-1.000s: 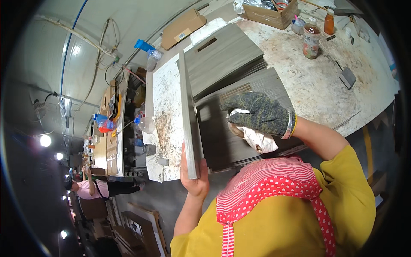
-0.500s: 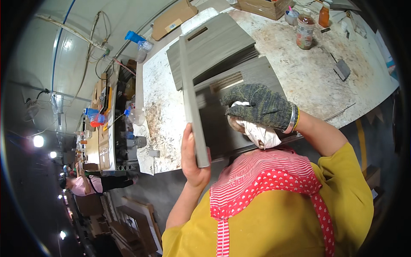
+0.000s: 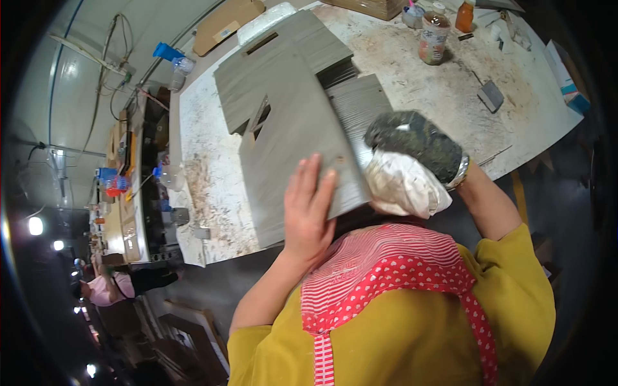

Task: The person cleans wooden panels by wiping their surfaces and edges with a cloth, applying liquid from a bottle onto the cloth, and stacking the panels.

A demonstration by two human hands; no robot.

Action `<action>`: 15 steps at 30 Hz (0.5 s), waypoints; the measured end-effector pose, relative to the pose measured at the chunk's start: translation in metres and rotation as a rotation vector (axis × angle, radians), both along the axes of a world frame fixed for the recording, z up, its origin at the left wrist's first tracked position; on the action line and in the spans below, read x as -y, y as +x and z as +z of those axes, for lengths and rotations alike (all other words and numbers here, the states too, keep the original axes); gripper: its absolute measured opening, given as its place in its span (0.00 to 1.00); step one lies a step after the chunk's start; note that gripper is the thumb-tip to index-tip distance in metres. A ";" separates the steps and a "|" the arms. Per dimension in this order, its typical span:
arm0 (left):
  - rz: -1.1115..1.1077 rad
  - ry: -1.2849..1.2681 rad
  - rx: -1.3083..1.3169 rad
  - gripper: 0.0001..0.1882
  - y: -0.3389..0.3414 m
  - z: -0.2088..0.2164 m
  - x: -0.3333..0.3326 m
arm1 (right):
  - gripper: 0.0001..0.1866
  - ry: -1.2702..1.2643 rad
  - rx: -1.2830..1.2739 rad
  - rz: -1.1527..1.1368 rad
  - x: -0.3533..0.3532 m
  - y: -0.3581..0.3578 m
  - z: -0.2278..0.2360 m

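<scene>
Bottle (image 3: 433, 42), brown liq. (image 3: 436, 20), R of panel (image 3: 296, 138)

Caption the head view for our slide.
Bare left hand on a grey panel; gloved right hand holding a white cloth.

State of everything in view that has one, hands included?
Left hand: bare, fingers on the panel's face
Right hand: gloved, holding the cloth
Panel: slotted, over other gray panels; whether flat on them, can't tell
Cloth: white, bunched up
Drink bottle: upright, capped
Orange bottle: upright
Gray block: on the table, not held
Table: stained
Apron: worn
</scene>
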State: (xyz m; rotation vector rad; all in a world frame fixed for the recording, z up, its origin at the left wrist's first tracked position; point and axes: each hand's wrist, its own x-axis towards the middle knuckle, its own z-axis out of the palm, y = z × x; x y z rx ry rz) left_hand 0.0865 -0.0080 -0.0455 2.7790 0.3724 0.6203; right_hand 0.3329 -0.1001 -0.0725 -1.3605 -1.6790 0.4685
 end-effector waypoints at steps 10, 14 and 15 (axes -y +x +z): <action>0.532 -0.470 0.444 0.31 -0.083 0.014 -0.014 | 0.18 -0.176 -0.371 -0.107 -0.020 -0.004 0.013; 0.612 -0.585 0.512 0.31 -0.090 0.011 -0.015 | 0.12 -0.111 -0.536 -0.139 -0.034 -0.034 0.032; 0.608 -0.526 0.487 0.31 -0.091 0.008 -0.016 | 0.12 -0.065 -0.390 -0.112 -0.036 -0.036 0.031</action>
